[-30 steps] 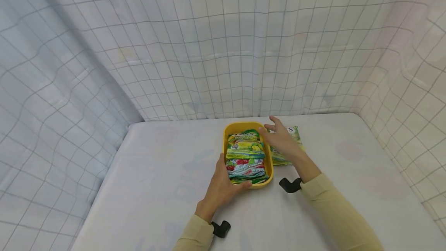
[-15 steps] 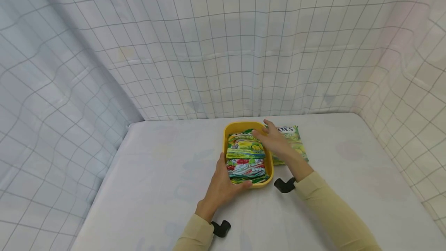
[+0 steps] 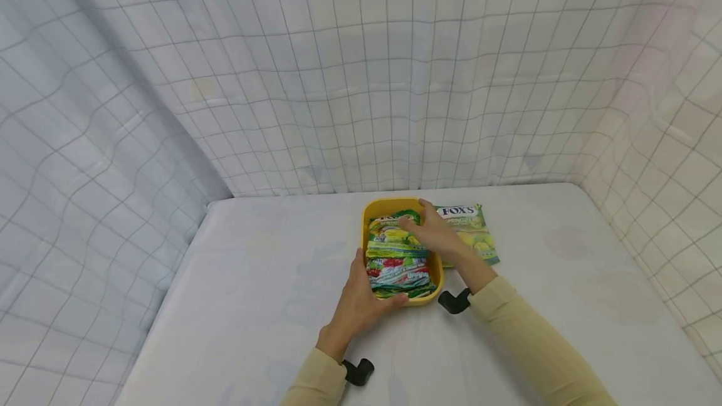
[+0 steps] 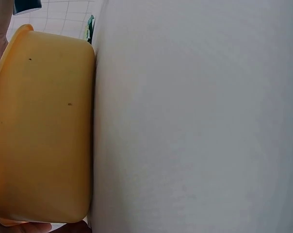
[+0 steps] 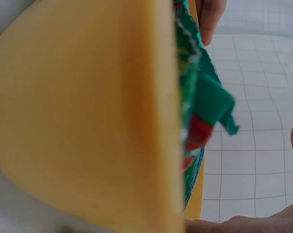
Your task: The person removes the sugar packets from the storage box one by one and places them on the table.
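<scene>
Your left hand point(image 3: 361, 306) is spread around the near left corner of the tub point(image 3: 386, 207), thumb across the near end and fingers along the left side. Your right hand point(image 3: 442, 237) is spread too, reaching over the tub's right rim: the fingers lie at that rim and the thumb is held out over the far packet point(image 3: 389, 245). Whether that thumb touches it, you cannot tell from here.

The step in hand looks like settling the packets inside while your left hand steadies the tub. The next move seems to call for a light touch from your right hand on the far packet, with the corner held so the tub does not slide; a hard press could crumple the packets.

The tub stands upright on the desk point(image 3: 271, 293), well away from its near edge. It is plain yellow, deep, with rounded corners and a few small dark specks on the outer wall. Inside, the far packet is green and yellow; the near packet point(image 3: 397, 271) shows red fruit and white lettering. Your right wrist view shows a crinkled green flap point(image 5: 212, 99) poking above the rim. The loose packet point(image 3: 476, 237), marked FOX'S, lies flat on the desk just right of the tub, partly behind your right arm.
</scene>
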`<state>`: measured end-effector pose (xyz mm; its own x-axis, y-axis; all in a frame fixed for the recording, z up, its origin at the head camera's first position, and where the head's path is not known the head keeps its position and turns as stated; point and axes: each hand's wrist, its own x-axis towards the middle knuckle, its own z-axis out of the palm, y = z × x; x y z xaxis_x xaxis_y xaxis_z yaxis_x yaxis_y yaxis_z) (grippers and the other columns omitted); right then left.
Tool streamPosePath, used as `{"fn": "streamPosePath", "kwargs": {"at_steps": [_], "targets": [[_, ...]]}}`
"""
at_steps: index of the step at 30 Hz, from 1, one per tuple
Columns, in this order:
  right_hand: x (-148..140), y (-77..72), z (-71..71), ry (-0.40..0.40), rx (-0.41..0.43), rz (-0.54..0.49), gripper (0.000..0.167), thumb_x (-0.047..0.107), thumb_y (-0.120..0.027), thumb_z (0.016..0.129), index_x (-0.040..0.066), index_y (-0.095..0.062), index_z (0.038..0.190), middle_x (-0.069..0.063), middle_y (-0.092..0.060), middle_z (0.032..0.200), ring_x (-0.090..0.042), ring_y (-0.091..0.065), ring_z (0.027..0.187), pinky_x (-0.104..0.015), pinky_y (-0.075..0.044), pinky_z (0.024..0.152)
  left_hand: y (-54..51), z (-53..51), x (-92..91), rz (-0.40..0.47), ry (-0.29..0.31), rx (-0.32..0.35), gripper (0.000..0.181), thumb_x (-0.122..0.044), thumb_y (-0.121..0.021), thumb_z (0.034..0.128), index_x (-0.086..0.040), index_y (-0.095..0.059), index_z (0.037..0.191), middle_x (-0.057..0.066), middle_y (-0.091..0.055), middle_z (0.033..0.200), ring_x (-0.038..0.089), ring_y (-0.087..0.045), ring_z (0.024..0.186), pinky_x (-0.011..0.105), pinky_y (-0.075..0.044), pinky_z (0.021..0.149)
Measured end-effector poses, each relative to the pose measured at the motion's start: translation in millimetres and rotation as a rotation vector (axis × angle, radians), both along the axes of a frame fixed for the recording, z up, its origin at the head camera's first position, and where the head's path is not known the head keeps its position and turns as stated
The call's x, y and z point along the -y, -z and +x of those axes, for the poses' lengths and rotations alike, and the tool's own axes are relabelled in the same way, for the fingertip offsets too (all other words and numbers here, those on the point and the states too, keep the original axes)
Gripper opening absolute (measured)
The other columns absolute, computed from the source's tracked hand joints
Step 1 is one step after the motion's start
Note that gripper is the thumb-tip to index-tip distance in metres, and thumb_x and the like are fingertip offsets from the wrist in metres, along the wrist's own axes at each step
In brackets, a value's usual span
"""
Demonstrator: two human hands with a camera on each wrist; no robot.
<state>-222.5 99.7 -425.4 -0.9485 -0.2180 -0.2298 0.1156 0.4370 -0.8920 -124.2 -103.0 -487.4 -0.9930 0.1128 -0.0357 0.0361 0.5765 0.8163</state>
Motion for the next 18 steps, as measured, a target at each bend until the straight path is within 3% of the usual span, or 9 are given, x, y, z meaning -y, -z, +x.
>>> {"fn": "streamPosePath", "kwargs": {"at_steps": [14,18], "targets": [[8,12.5,-4.0,0.043,0.02,-0.014,0.086,0.042,-0.061,0.102,0.007,-0.012,0.163,-0.022,-0.021,0.165,-0.046,-0.028,0.146,-0.064,-0.029,0.113,4.3,-0.4,0.3,0.001,0.005,-0.015,0.135,-0.063,-0.085,0.0729,-0.007,-0.002,0.163,0.017,-0.019,0.165,0.035,-0.036,0.143,0.054,-0.035,0.113],[9,14.0,-5.1,0.043,0.042,-0.095,0.076,0.035,-0.061,0.103,0.006,-0.021,0.161,-0.022,-0.028,0.161,-0.044,-0.032,0.144,-0.063,-0.031,0.112,4.3,-0.7,-0.3,0.004,0.005,-0.02,0.135,-0.063,-0.085,0.073,-0.007,-0.002,0.163,0.017,-0.02,0.165,0.035,-0.037,0.143,0.054,-0.035,0.113]]}}
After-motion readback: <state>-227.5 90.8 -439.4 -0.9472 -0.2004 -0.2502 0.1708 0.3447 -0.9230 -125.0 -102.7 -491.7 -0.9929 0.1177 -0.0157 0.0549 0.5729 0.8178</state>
